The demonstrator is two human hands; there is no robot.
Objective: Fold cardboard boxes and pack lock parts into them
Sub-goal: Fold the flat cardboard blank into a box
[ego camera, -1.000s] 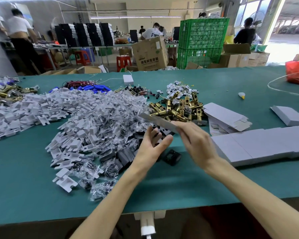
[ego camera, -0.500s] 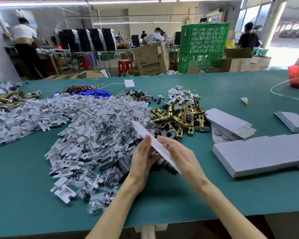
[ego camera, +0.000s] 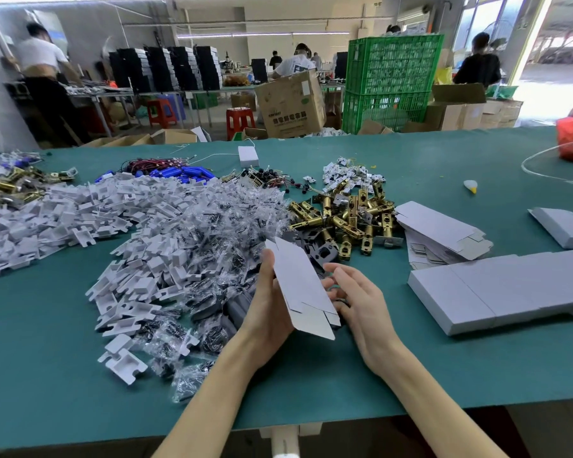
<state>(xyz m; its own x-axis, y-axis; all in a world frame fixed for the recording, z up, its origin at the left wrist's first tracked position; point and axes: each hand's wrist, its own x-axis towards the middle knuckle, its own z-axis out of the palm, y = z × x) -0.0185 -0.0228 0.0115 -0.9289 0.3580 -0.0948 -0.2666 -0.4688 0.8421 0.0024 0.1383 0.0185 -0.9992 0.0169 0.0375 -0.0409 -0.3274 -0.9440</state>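
Your left hand (ego camera: 268,305) has its grip on the flat box blank (ego camera: 300,282), thumb up its left edge, card tilted on edge over the near middle of the table (ego camera: 477,358). Your right hand (ego camera: 361,302) sits just right of it, grip wide and loose, fingertips tucked behind the card. Brass latches (ego camera: 344,219) lie just beyond.

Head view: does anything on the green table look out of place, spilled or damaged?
Nothing looks damaged, the held cardboard box included. The parts lie in loose heaps; the clear bags overlap the white plastic trays. One small white and yellow object lies alone, apart from every heap.
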